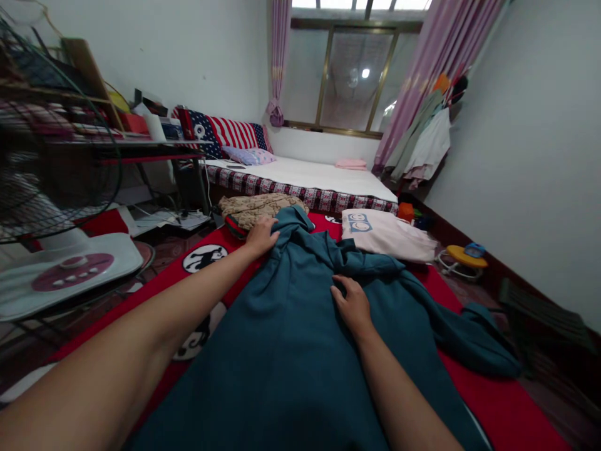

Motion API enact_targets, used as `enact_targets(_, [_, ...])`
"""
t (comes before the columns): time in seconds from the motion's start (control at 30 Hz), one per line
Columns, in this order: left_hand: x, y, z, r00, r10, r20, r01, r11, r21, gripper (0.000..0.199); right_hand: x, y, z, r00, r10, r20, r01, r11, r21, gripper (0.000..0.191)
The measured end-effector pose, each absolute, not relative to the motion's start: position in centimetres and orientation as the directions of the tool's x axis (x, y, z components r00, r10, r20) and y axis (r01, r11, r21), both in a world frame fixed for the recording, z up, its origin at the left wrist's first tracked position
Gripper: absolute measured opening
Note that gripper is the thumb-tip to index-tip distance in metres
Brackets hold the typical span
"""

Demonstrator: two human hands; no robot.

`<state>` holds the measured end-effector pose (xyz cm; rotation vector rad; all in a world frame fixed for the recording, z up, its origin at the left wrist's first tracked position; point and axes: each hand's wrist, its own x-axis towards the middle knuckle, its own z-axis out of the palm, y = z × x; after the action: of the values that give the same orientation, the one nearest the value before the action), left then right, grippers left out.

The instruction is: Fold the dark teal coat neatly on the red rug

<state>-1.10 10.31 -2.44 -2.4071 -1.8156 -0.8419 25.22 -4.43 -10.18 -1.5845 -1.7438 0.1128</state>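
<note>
A dark teal long-sleeved garment [291,326] lies spread on a red cloth [498,401] patterned with black-and-white round figures. Its upper part is rumpled, and one sleeve [469,341] stretches out to the right. At the garment's upper left edge, my left hand [261,237] has its fingers closed on the fabric. My right hand [352,304] lies on the middle of the garment below the bunched collar area, thumb and fingers a little apart. Whether the garment is a coat or a dress I cannot tell.
Beyond the garment are a folded brown patterned cloth [258,210] and a folded pale pink garment [389,235]. A fan [70,263] stands close on the left, beside a cluttered desk [154,143]. A bed [310,172] is at the back; a yellow stool [464,255] is right.
</note>
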Motion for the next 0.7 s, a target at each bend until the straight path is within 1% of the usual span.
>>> enact_targets(0.27, [3.0,14.9,-1.9,0.013,0.973,0.232,0.940,-0.091,0.330,0.075,25.1,-4.5,-10.0,0.088,0.882,0.463,0.804,0.212,-0.556,0.028])
enact_targets(0.33, [3.4,15.3,-2.0,-0.008,0.977,0.215,0.939,-0.067,0.338,0.072,25.0,-4.5,-9.8,0.095,0.884,0.458,0.804,0.203,-0.559,0.028])
enact_targets(0.43, [3.6,15.7,-1.8,-0.021,0.979,0.201,0.929,-0.055,0.367,0.051,25.0,-4.5,-9.7,0.107,0.888,0.448,0.807,0.185,-0.561,0.026])
enact_targets(0.5, [3.6,16.0,-1.2,-0.028,0.974,0.225,0.915,-0.066,0.398,0.037,24.9,-4.5,-9.7,0.111,0.890,0.443,0.808,0.179,-0.562,0.026])
enact_targets(0.53, [3.6,16.1,-0.7,-0.035,0.967,0.252,0.907,-0.075,0.415,0.033,24.9,-4.5,-9.7,0.111,0.890,0.442,0.808,0.178,-0.562,0.026])
enact_targets(0.6, [3.8,16.2,0.8,-0.057,0.941,0.334,0.890,-0.104,0.443,0.037,25.0,-4.5,-9.7,0.110,0.891,0.440,0.805,0.180,-0.565,0.026])
enact_targets(0.63, [3.9,16.0,1.7,-0.061,0.915,0.400,0.869,-0.149,0.472,0.042,25.0,-4.5,-9.6,0.109,0.891,0.440,0.803,0.182,-0.568,0.027])
enact_targets(0.67, [4.2,15.7,2.5,-0.044,0.879,0.475,0.832,-0.231,0.504,0.045,25.0,-4.5,-9.6,0.108,0.892,0.440,0.798,0.186,-0.573,0.027])
enact_targets(0.7, [4.5,15.1,3.3,0.006,0.835,0.550,0.775,-0.352,0.525,0.047,25.0,-4.5,-9.6,0.109,0.892,0.439,0.791,0.190,-0.582,0.027])
